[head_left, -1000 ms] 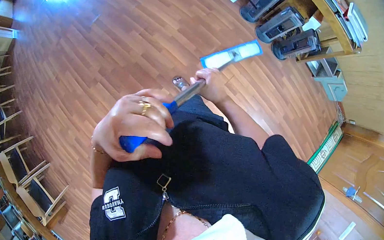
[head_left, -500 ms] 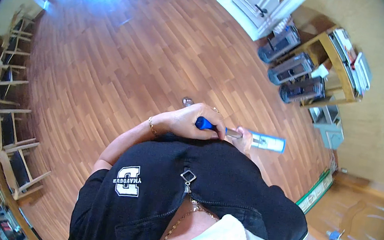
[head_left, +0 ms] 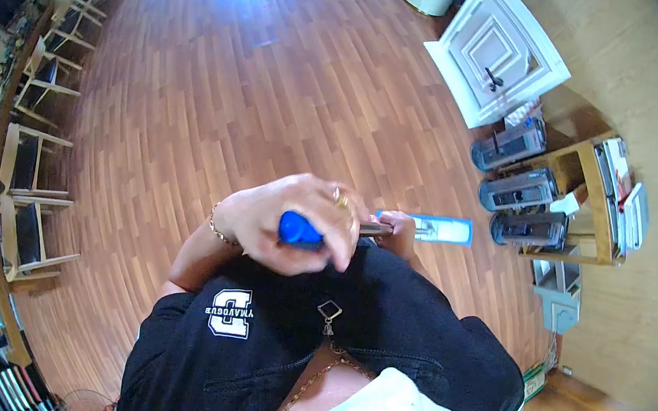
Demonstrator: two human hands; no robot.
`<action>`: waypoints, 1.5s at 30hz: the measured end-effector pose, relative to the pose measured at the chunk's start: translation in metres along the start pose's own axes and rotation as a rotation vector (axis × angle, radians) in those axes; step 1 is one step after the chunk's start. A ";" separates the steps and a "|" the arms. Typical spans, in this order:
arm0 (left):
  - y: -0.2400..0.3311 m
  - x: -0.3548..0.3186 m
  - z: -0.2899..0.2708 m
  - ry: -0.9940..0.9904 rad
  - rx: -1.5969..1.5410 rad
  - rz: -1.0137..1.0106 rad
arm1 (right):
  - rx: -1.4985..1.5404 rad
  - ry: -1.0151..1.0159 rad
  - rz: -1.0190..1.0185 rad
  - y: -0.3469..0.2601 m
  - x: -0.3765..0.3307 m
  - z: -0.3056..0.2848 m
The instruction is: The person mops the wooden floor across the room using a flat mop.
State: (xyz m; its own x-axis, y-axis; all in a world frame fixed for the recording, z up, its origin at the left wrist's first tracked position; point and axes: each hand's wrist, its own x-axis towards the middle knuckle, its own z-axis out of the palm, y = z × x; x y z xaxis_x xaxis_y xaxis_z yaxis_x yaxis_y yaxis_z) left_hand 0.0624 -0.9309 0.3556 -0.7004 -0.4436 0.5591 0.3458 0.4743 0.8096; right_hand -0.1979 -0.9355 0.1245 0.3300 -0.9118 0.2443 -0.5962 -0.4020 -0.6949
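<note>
A flat mop with a blue grip (head_left: 300, 229) at its top runs across the front of my black top. My left hand (head_left: 286, 208), wearing a ring and a bracelet, is curled around that grip. Further along, the metal pole (head_left: 376, 230) passes through my right hand (head_left: 401, 231), whose fingers are wrapped around it. Beyond that hand the blue-edged, whitish mop head (head_left: 445, 230) lies on the wood floor, partly covered by the hand.
On the right, a white cabinet (head_left: 498, 53) stands near several dark upright machines (head_left: 516, 190) and a wooden shelf (head_left: 599, 197) with papers. Chairs (head_left: 26, 234) line a long counter at the left. Bright light reflects off the plank floor (head_left: 225, 107) far ahead.
My left hand and the blue grip have moved left and look larger. The mop head sits slightly further left in view. The room has shifted, with the cabinet and machines now lower and further right.
</note>
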 end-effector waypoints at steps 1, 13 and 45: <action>-0.004 0.000 -0.003 -0.020 -0.115 0.059 | 0.003 -0.041 -0.066 0.000 0.017 0.003; -0.096 -0.002 -0.028 0.568 0.460 -0.164 | -0.280 -0.123 -0.466 0.095 0.240 0.076; 0.197 -0.069 0.108 0.536 0.648 0.027 | 0.397 -1.440 -1.102 -0.242 0.074 0.167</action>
State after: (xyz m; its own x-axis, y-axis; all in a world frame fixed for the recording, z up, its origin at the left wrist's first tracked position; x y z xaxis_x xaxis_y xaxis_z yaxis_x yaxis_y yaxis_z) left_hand 0.1121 -0.7244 0.4573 -0.2491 -0.6490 0.7188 -0.1829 0.7604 0.6232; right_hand 0.0932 -0.8914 0.1977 0.8189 0.5660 0.0956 0.4076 -0.4562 -0.7910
